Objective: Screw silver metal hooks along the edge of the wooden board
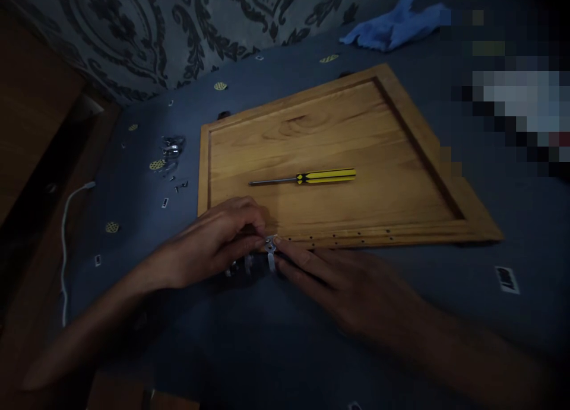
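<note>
A framed wooden board [285, 143] lies on the blue patterned cloth, with a row of small dark holes along its near edge. At that edge, a shiny metal hook [271, 248] sits flat on the frame with its curved end hanging over. My right hand [342, 279] steadies the hook between thumb and index finger. Beside it, my left hand [222, 235] is closed in a pinch over the hook's plate; whatever is between the fingertips is hidden. More metal hooks [248, 263] show below my left hand. A yellow-and-black screwdriver [327, 176] rests on the board, tip pointing left.
Left of the board is a small pile of metal hooks [173, 149] with loose screws [181, 187]. A white cable [65, 250] runs down the left side. A blue cloth [396, 24] lies crumpled at the back. Dark pieces [224, 114] stick out beyond the board's far edge.
</note>
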A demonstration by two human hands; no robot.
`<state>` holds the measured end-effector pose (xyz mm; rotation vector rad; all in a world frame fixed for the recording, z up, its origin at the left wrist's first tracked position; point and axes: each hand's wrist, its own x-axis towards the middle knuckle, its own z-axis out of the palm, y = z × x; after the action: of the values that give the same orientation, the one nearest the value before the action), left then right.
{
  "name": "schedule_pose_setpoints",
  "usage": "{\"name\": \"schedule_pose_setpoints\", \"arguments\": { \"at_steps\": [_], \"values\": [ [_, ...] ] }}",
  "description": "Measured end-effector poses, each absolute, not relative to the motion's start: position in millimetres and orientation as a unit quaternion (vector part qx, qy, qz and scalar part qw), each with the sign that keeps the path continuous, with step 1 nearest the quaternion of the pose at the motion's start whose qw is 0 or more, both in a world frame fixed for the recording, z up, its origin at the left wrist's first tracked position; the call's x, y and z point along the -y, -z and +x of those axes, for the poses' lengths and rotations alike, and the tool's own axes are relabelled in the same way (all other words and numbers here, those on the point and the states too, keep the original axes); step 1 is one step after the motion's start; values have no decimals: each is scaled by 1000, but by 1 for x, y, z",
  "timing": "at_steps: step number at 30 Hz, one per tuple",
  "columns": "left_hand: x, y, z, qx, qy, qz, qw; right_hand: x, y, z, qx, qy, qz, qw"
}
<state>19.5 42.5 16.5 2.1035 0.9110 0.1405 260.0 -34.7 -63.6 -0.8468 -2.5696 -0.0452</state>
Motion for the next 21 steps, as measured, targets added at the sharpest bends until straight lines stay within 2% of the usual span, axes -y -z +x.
{"name": "schedule_pose_setpoints", "arguments": {
  "at_steps": [12, 21],
  "values": [
    [-46, -27, 29, -356, -8, 858, 370, 33, 61, 260, 933, 24, -303, 193],
    [-51, -22, 29, -338, 5, 873, 352, 34, 59, 259, 929, 29, -302, 213]
  ]
}}
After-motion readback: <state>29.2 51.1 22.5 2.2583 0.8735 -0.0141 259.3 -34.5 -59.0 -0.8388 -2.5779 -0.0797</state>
